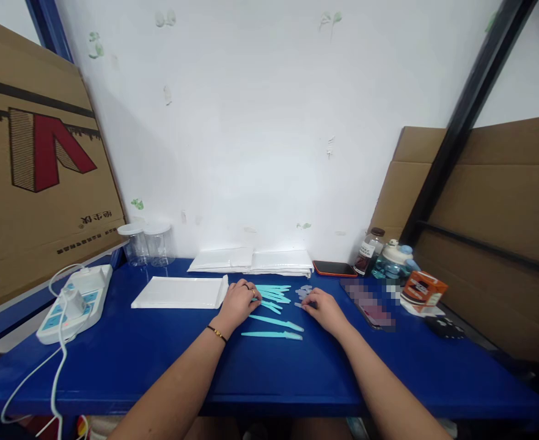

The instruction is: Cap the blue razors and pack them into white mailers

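Observation:
My left hand [239, 302], with rings and a dark bracelet, has its fingers curled over the near-left end of a pile of turquoise eyebrow razors [276, 292]; it appears to pinch one of them by the handle. Two more razors lie nearer me, an upper one [278, 322] and a lower one [269, 335], each with a clear cover at its right end. To the right of the pile are several small translucent blade caps [304, 291]. The fingertips of my right hand [323, 308] are closed on one small cap [299, 305].
A white padded envelope [178, 293] lies left of my left hand. More white envelopes [281, 263] are stacked by the wall. Phones, a brown-capped bottle [368, 252] and an orange box [423, 290] stand right. A power strip [74, 305] and clear jars [158, 245] are left.

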`<state>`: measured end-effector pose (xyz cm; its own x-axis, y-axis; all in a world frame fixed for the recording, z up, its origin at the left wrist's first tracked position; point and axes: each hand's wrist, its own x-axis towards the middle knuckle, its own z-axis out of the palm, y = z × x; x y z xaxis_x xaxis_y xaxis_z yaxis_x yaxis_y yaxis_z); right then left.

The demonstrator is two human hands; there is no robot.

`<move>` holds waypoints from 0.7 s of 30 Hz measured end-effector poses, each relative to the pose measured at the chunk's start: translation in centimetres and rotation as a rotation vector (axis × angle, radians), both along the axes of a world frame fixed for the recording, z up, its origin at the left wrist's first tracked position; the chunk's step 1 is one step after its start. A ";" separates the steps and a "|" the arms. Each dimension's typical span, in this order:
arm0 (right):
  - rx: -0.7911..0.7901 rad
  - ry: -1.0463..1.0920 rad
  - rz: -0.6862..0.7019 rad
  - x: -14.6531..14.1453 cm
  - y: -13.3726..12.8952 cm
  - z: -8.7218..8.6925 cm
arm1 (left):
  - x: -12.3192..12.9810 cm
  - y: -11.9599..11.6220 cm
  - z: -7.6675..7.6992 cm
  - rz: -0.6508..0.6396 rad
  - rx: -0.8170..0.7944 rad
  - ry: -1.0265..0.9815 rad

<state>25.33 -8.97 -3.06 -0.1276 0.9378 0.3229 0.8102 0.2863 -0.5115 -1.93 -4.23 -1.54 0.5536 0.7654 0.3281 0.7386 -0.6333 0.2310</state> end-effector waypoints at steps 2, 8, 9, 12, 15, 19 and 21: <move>-0.022 0.032 -0.007 0.0 -0.6 0.0 | -0.3 -0.1 0.0 0.004 -0.075 -0.036; -0.093 0.106 -0.030 0.4 -1.8 -0.1 | -0.9 -0.3 -0.4 -0.012 -0.200 -0.082; -0.102 0.114 -0.031 0.4 -1.8 -0.1 | -0.9 -0.3 -0.4 -0.013 -0.202 -0.082; -0.153 0.137 -0.031 0.3 -1.4 -0.4 | -0.6 -0.3 -0.4 -0.003 -0.225 -0.109; -0.205 0.162 -0.013 0.0 -0.7 -0.6 | 0.0 -0.3 -0.4 0.028 -0.262 -0.150; -0.163 0.173 -0.003 -0.8 -0.2 -0.9 | 1.0 -0.4 -0.3 0.043 -0.280 -0.166; -0.122 0.148 -0.003 -1.1 -0.1 -0.9 | 1.2 -0.6 -0.1 0.030 -0.271 -0.152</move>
<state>24.25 -9.11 -4.01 -0.0839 0.9716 0.2214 0.7243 0.2121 -0.6561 -0.75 -4.85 -1.68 0.4896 0.8516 0.1873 0.7004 -0.5120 0.4973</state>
